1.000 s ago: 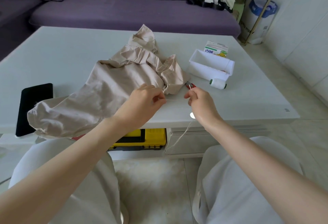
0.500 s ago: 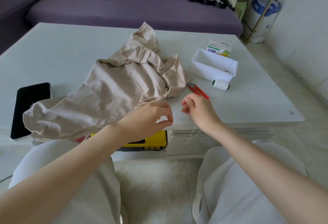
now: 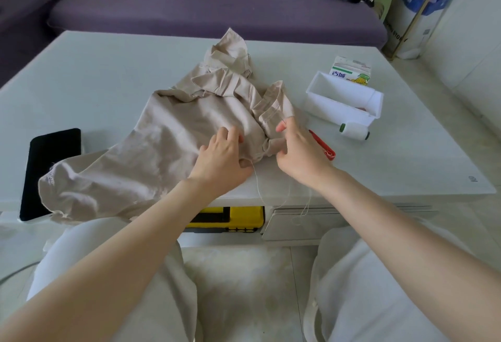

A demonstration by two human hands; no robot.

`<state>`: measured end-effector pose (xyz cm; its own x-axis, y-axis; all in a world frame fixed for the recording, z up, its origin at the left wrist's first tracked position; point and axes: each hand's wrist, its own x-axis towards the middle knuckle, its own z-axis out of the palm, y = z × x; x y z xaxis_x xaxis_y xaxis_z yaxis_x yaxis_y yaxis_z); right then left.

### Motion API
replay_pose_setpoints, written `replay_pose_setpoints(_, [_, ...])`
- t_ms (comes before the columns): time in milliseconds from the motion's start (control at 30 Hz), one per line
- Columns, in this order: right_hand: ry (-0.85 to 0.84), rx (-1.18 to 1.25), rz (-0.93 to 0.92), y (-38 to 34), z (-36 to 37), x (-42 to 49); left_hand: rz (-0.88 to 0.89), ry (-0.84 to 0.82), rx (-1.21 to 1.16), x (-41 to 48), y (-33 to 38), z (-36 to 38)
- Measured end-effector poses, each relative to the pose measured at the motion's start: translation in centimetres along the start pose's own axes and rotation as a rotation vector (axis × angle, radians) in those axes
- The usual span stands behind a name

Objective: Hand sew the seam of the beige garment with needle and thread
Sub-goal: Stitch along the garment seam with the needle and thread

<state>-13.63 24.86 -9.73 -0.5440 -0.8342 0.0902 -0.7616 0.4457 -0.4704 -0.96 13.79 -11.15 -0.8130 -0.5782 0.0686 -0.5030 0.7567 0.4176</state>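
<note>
Head view: the beige garment (image 3: 173, 135) lies crumpled on the white table (image 3: 108, 84), running from the near left edge, where one end hangs over, up to a bunched, folded part at the middle. The left hand (image 3: 225, 154) rests on the cloth near the table's front edge, its fingers curled into the fabric and its thumb pinching the edge from below. The right hand (image 3: 298, 151) grips the bunched hem just beside it, fingers curled around the fold, with one fingertip raised. A pale thread (image 3: 257, 187) runs from the left thumb down over the table's front edge, and more loose strands hang below the right wrist. Red snips (image 3: 324, 146) lie on the table just right of the right hand, with a white spool (image 3: 355, 130) beyond them, in front of a white box (image 3: 344, 97). A black phone (image 3: 51, 170) lies at the left edge, beside the garment.
</note>
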Motion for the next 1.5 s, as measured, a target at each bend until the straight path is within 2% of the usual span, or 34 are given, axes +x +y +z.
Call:
replay_pose_setpoints(133, [-0.088, -0.032, -0.061, -0.5, 0.3, 0.4, -0.006, 0.002, -0.036, 0.2, -0.3, -0.2])
replay_pose_setpoints(233, [-0.053, 0.015, -0.099, -0.3, 0.8, 0.9, -0.012, 0.017, -0.069, 0.3, -0.4, -0.4])
replay_pose_setpoints(467, [0.106, 0.077, -0.012, 0.6, 0.0, 1.8, 0.037, 0.087, -0.144, 0.1, -0.9, -0.8])
replay_pose_setpoints(733, [0.095, 0.088, 0.057, 0.8, -0.3, 1.5, 0.082, 0.111, -0.149, -0.2, -0.5, -0.9])
replay_pose_setpoints(933, [0.102, 0.073, 0.049, 0.7, -0.1, 1.3, 0.130, 0.195, -0.162, 0.1, -0.4, 0.3])
replay_pose_setpoints(1067, [0.082, 0.069, 0.068, 0.7, -0.1, 1.2, 0.156, 0.247, -0.126, 0.2, -0.3, 0.5])
replay_pose_setpoints(1233, [-0.029, 0.043, 0.039, 0.5, -0.1, 1.0, 0.197, 0.296, -0.098, -0.1, -0.2, 0.5])
replay_pose_setpoints(1433, [0.167, 0.123, -0.177, -0.1, 0.0, 0.7, 0.251, 0.339, -0.043, -0.5, -0.3, 0.4])
replay_pose_setpoints(1500, [0.211, 0.190, -0.192, -0.2, -0.1, 0.5, 0.266, 0.334, -0.014, -0.6, -0.5, 0.4])
